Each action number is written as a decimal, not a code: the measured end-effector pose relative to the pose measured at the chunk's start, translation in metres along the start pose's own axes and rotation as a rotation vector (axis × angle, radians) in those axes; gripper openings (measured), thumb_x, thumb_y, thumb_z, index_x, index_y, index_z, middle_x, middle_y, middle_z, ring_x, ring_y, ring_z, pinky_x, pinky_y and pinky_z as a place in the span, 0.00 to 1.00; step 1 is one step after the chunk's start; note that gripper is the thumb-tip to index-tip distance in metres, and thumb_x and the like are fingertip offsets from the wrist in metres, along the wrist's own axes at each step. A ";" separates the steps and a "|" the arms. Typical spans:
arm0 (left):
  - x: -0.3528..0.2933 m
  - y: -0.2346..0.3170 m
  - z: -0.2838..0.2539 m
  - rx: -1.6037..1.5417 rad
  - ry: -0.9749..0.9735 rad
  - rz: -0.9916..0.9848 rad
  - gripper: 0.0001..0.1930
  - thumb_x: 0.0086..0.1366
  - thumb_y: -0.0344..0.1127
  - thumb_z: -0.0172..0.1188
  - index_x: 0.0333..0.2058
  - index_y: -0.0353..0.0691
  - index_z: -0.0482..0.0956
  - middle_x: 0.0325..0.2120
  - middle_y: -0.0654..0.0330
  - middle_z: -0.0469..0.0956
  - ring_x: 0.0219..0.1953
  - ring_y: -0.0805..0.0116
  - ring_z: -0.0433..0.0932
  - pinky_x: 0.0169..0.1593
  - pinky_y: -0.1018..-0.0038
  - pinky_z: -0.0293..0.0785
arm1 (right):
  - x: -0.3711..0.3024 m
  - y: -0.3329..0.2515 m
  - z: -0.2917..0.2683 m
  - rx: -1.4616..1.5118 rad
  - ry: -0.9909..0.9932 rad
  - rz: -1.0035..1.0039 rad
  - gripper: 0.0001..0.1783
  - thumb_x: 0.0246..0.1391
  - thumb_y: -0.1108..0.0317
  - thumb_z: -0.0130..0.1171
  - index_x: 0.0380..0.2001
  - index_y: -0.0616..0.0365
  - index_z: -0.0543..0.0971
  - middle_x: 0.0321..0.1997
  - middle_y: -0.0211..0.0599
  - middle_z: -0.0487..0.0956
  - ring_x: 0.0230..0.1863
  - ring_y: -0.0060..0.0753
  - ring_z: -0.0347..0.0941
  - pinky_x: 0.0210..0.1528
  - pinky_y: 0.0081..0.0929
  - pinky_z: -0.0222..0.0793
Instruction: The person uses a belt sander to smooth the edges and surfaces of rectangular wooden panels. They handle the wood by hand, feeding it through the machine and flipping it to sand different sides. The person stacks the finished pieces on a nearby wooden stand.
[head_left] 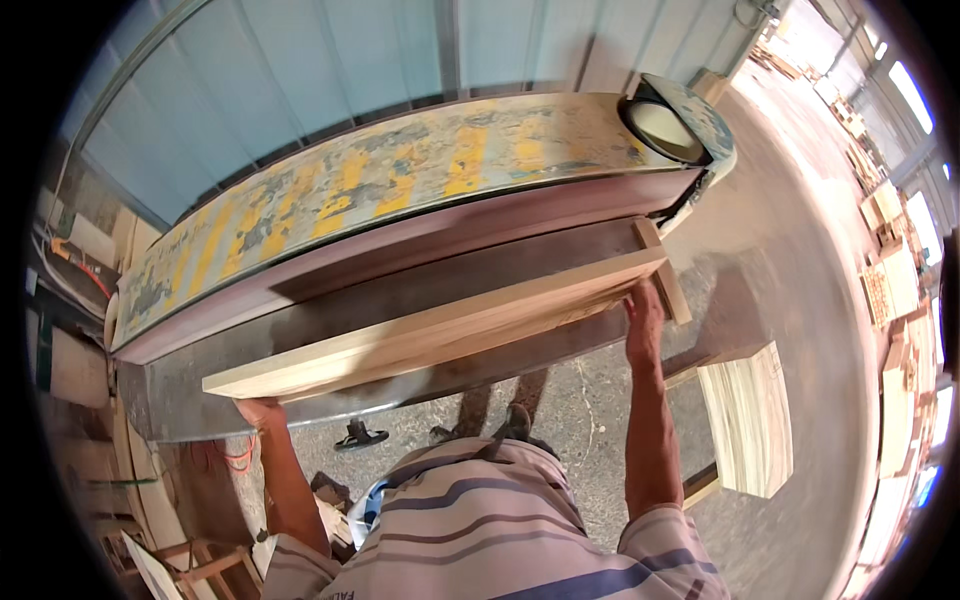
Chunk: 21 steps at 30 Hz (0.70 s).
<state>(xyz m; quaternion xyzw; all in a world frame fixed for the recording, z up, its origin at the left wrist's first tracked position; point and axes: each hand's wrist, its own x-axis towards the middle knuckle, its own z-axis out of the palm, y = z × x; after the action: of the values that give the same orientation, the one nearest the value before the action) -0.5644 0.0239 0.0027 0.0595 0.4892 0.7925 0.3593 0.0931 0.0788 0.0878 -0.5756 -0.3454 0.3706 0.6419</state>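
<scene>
Along the metal sander table (165, 402), left hand (262, 412) and right hand (645, 310) hold a wooden plank (440, 325), likely stiff, best gripped near both ends

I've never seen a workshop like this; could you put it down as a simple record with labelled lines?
Machine: apparently an edge belt sander, its yellow-and-grey top paint worn
Belt: pinkish sanding belt along the near side
Workpiece: long pale wooden board above the dark metal table
Left hand: at the board's left end, fingers partly hidden
Right hand: near its right end
Right of the person: pale stacked boards
Below table: black handwheel
</scene>
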 end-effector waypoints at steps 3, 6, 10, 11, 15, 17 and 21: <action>0.000 -0.002 -0.024 0.005 -0.003 -0.015 0.25 0.62 0.56 0.44 0.50 0.44 0.69 0.45 0.58 0.73 0.46 0.59 0.72 0.48 0.63 0.71 | 0.014 -0.017 -0.003 0.167 0.002 -0.090 0.25 0.58 0.54 0.49 0.53 0.59 0.69 0.54 0.31 0.69 0.57 0.29 0.61 0.59 0.34 0.55; -0.006 -0.002 -0.007 0.042 0.096 0.042 0.26 0.63 0.56 0.45 0.52 0.45 0.67 0.48 0.59 0.72 0.50 0.61 0.70 0.53 0.63 0.65 | 0.009 -0.048 0.007 -0.062 -0.072 -0.206 0.26 0.59 0.53 0.45 0.55 0.58 0.69 0.55 0.37 0.70 0.57 0.33 0.63 0.57 0.32 0.57; -0.020 0.005 0.021 0.112 0.388 -0.067 0.24 0.63 0.56 0.47 0.50 0.46 0.70 0.44 0.64 0.74 0.44 0.69 0.73 0.48 0.71 0.67 | 0.014 -0.053 0.012 -0.086 0.113 0.019 0.30 0.56 0.46 0.48 0.56 0.54 0.66 0.56 0.32 0.70 0.57 0.31 0.63 0.57 0.30 0.54; -0.025 0.012 0.006 0.157 0.344 -0.069 0.24 0.64 0.56 0.46 0.50 0.45 0.70 0.44 0.64 0.75 0.43 0.70 0.74 0.48 0.72 0.67 | 0.000 -0.069 0.031 -0.143 0.143 0.018 0.27 0.59 0.49 0.44 0.53 0.58 0.68 0.52 0.36 0.71 0.55 0.31 0.64 0.57 0.30 0.55; -0.069 0.050 0.014 0.151 0.225 -0.026 0.29 0.65 0.59 0.42 0.52 0.39 0.67 0.50 0.59 0.70 0.51 0.67 0.69 0.54 0.70 0.60 | -0.001 -0.072 0.032 -0.059 0.106 0.026 0.28 0.59 0.47 0.42 0.53 0.58 0.69 0.52 0.35 0.72 0.54 0.30 0.65 0.56 0.27 0.57; -0.088 0.068 0.026 0.154 0.136 -0.002 0.34 0.65 0.62 0.38 0.56 0.38 0.63 0.55 0.56 0.64 0.58 0.65 0.61 0.60 0.68 0.52 | -0.001 -0.071 0.032 -0.035 0.119 0.019 0.29 0.59 0.47 0.41 0.53 0.58 0.69 0.51 0.35 0.72 0.53 0.30 0.65 0.55 0.27 0.57; -0.119 0.097 0.063 0.238 -0.052 0.156 0.36 0.63 0.62 0.44 0.57 0.36 0.60 0.55 0.57 0.62 0.59 0.66 0.57 0.61 0.68 0.49 | 0.007 -0.061 0.018 -0.026 0.103 0.005 0.30 0.59 0.46 0.41 0.54 0.59 0.68 0.52 0.36 0.71 0.54 0.31 0.66 0.56 0.29 0.58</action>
<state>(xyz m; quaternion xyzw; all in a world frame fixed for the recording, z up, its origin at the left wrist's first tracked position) -0.4981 -0.0302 0.1449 0.1600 0.5644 0.7524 0.2997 0.0853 0.0902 0.1501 -0.6030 -0.3152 0.3378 0.6504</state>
